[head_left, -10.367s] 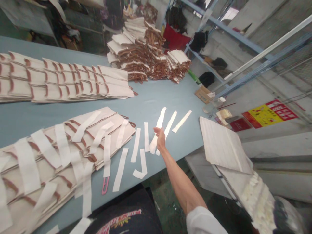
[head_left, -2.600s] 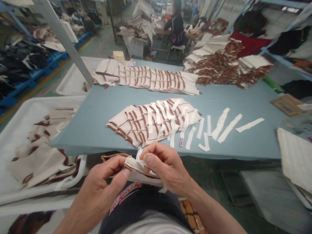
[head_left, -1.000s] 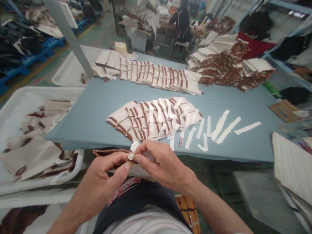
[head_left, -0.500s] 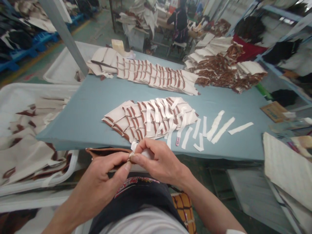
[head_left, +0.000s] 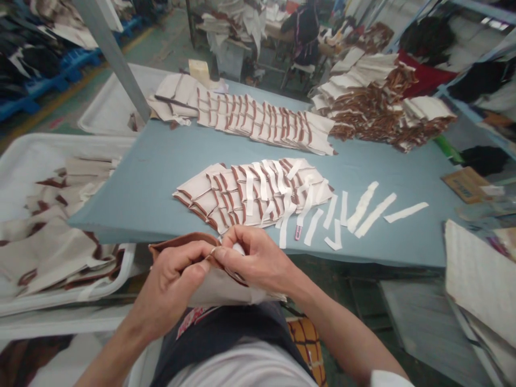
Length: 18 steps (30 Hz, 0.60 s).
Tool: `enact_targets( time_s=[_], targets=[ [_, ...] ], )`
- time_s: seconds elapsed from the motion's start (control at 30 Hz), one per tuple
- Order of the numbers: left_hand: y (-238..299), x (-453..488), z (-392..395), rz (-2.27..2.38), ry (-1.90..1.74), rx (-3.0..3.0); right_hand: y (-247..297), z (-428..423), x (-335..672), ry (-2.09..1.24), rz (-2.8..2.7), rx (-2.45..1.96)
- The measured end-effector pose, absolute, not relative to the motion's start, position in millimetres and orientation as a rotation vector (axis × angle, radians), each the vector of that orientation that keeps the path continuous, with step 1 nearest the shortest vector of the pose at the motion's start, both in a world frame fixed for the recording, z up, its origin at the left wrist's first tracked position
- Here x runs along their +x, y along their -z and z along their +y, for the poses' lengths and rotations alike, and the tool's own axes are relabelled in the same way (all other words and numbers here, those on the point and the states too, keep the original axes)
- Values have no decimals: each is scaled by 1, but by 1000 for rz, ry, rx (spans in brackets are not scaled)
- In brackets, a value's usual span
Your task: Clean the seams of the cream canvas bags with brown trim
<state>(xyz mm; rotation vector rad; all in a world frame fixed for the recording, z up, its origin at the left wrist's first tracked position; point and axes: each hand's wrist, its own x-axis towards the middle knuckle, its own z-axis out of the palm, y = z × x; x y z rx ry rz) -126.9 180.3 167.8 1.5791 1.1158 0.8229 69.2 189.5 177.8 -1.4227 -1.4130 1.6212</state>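
Left hand [head_left: 175, 274] and right hand [head_left: 260, 260] together at 7 o'clock, both pinching brown-edged fabric piece [head_left: 217, 290] in front of table [head_left: 133, 188]; white scrap [head_left: 238, 249] tucked in right grip. Risk: loose pinch could drop the piece; crowded fingers could crumple the scrap.

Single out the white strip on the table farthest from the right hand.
The rightmost strip, gently slanting, nearest the cardboard box; the others lie closer to the right hand.
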Motion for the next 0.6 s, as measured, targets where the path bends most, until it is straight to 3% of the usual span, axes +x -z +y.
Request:
enact_targets(
  time_s=[0.13, 0.37, 0.6],
  targets=[
    [-173, -131, 187, 1093, -777, 1582, -178, 189, 73, -1695, -1390, -1381],
    [-181, -123, 186, 1269, -860, 1817, -185, 174, 70, -1145, -1641, -1422],
    [-169, -127, 184, 1271, -799, 1722, -176, 175, 69, -1223, -1568, -1463]
  ],
)
